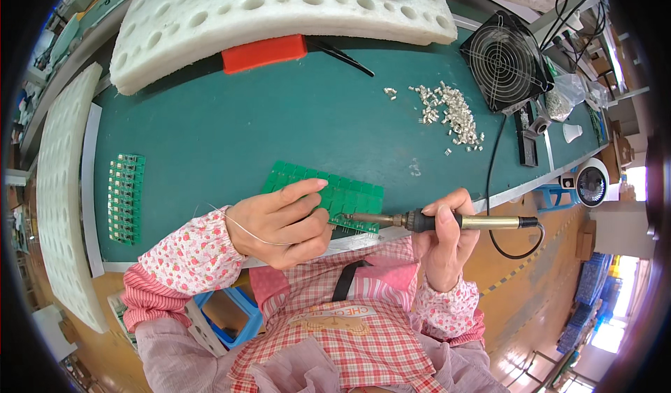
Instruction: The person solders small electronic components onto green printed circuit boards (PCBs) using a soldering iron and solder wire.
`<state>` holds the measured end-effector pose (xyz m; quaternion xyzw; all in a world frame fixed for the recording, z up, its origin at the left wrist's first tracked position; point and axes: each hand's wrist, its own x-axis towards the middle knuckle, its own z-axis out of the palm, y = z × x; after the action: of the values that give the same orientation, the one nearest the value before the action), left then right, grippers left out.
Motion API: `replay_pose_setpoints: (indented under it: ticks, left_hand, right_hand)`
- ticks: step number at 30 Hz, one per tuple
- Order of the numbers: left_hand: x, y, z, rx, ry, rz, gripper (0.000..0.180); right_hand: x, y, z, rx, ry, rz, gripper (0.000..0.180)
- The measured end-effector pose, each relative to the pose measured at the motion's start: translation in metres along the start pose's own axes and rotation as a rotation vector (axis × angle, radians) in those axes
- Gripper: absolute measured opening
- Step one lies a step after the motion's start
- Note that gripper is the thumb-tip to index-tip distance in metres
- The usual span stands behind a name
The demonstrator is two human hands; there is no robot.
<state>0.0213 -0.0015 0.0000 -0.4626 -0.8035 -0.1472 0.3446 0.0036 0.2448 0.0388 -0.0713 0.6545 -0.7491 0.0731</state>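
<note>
The circuit board is green, the apron red-and-white checked.

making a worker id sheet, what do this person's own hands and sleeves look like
Both the left hand and the right hand are bare, without gloves. The left sleeve cover is white with a small red-pink print, then red-pink stripes toward the elbow; the right sleeve cover matches. Pale mauve sleeves show beyond them.
</note>
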Motion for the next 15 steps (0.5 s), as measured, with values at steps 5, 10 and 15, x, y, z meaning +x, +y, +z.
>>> replay_pose_setpoints:
  ticks: [5,10,15]
  left_hand:
    - [-0.0009,-0.0002,-0.0002,0.005,-0.01,0.002,0.009]
    - [-0.0008,-0.0006,0.0008,-0.007,-0.009,0.007,0.01]
    - [-0.0007,-0.0002,0.0012,-0.006,-0.008,0.002,0.01]
  right_hand:
    - [0.0029,0.0002,0.002,0.021,-0.044,0.07,0.015]
    - [-0.0025,0.0021,0.0039,-0.019,-0.025,0.013,0.015]
    - [-0.0047,0.0013,0.0084,-0.035,0.023,0.015,0.015]
